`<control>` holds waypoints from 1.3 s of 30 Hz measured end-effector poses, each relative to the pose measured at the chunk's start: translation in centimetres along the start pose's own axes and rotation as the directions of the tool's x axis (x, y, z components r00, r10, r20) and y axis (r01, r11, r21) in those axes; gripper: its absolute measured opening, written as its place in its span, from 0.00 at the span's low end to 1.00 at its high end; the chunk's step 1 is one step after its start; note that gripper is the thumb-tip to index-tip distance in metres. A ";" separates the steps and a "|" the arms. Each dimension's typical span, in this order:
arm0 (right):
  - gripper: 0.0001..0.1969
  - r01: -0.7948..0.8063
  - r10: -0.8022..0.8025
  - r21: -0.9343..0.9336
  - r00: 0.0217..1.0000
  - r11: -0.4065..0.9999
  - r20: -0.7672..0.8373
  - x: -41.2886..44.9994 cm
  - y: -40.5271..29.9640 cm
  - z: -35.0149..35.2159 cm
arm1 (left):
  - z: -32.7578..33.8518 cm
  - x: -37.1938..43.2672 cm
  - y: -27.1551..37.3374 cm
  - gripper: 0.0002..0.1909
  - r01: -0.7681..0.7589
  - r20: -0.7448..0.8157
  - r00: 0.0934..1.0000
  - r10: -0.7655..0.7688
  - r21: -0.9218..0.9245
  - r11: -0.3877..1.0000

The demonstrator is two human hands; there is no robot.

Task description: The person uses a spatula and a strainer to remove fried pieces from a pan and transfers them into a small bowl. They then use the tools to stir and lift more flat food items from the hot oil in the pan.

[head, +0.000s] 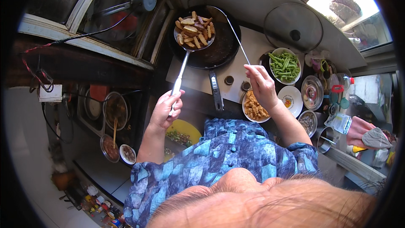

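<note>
My left hand [166,109] is closed around the pale handle of a metal strainer ladle [184,61]. Its bowl, over the left side of a black wok [223,52], is heaped with fried potato sticks [195,31]. My right hand [262,84] pinches a long thin metal utensil [238,39], whose far end reaches the wok's back, by the heap; the shape of that end is hidden. Near my right wrist, a bowl of fried golden pieces [253,107] stands partly behind the hand. The wok's handle [215,91] points towards me.
On the right stand a bowl of green beans [284,65], a white bowl [290,100], a metal lid [312,92] and several containers. A glass lid [293,28] leans at the back wall. A yellow basin [186,129] is near my left forearm; further left are pots [116,110] and a sink.
</note>
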State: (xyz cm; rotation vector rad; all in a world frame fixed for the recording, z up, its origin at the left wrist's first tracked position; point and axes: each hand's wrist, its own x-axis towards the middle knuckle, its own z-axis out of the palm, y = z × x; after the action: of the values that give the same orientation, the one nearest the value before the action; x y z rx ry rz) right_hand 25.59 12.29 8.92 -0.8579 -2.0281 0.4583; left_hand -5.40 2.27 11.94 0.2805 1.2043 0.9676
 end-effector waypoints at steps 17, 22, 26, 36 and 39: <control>0.23 0.138 -0.131 -0.168 0.990 0.976 0.051 -4.0 3.2 3.9 | 4.4 -2.6 2.3 0.12 0.095 -0.006 0.995 -0.095 0.033 0.995; 0.23 0.190 -0.170 -0.177 0.978 0.966 0.119 -5.9 3.2 3.4 | 5.2 -2.9 3.3 0.09 0.138 -0.007 0.990 -0.138 0.019 0.990; 0.23 0.253 -0.223 -0.165 0.958 0.953 0.180 -7.1 3.7 3.3 | 6.0 -2.8 4.1 0.09 0.159 -0.003 0.987 -0.159 0.047 0.986; 0.22 0.265 -0.226 -0.243 0.958 0.933 0.177 -7.7 3.2 3.2 | 10.1 -3.3 5.7 0.09 0.194 -0.070 0.980 -0.186 0.121 0.974; 0.22 0.282 -0.244 -0.266 0.955 0.922 0.168 -7.7 3.3 2.6 | 11.2 -3.4 6.3 0.09 0.212 -0.099 0.975 -0.199 0.141 0.967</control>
State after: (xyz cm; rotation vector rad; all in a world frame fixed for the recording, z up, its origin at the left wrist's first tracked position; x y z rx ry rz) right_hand 27.75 8.99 1.06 -0.7218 -2.3313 0.0687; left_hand 1.27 6.74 22.53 0.2306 1.3586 0.7148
